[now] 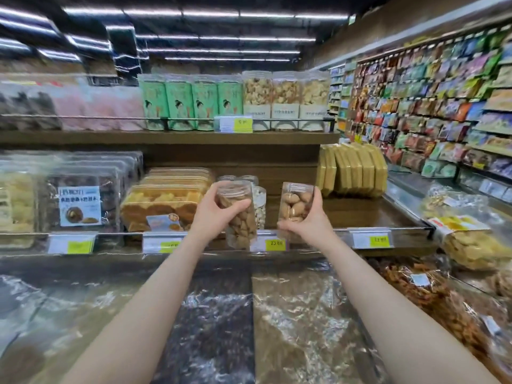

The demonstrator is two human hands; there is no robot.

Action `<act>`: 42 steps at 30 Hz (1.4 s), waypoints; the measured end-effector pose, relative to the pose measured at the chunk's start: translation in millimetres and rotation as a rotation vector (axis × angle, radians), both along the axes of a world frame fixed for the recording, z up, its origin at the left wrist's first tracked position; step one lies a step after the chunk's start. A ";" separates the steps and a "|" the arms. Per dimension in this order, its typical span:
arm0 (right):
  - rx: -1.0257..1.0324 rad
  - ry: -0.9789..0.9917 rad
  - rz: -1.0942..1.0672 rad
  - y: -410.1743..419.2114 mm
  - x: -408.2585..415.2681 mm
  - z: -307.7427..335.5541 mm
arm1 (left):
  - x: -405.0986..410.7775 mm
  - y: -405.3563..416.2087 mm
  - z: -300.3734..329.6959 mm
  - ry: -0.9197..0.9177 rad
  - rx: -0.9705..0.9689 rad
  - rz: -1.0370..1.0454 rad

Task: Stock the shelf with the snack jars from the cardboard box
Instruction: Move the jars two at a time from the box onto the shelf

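Note:
My left hand (214, 214) grips a clear snack jar of brown biscuits (240, 231), tilted with its lid toward the shelf. My right hand (310, 220) holds a second clear jar of pale round cookies (294, 202), upright. Both jars hover at the front edge of the middle wooden shelf (360, 214). Behind them, on that shelf, stand a few similar clear jars (260, 202). The cardboard box is not in view.
Boxed cakes (163, 200) sit left of the jars and yellow packs (352, 170) right. Price tags (273, 244) line the shelf rail. Green tins (191, 102) fill the upper shelf. Plastic-covered bulk bins (249, 314) lie below my arms; bagged snacks (471, 245) at right.

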State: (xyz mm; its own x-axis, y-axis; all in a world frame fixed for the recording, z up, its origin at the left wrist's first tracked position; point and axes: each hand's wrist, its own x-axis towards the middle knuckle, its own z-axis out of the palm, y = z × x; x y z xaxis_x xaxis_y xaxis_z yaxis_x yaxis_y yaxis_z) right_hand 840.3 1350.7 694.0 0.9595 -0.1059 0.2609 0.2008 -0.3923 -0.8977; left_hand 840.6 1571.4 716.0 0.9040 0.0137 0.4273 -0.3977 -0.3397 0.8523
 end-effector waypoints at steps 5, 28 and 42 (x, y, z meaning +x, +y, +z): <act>-0.127 -0.033 -0.043 1.9 71.4 29.8 | 57.0 21.0 21.3 -0.053 -0.043 0.039; -0.184 0.143 -0.158 2.4 209.4 -41.0 | 137.2 24.7 18.9 -0.122 -0.047 0.017; -0.136 0.113 0.295 -16.3 80.2 19.4 | 95.4 -74.2 7.1 -0.148 0.085 -0.241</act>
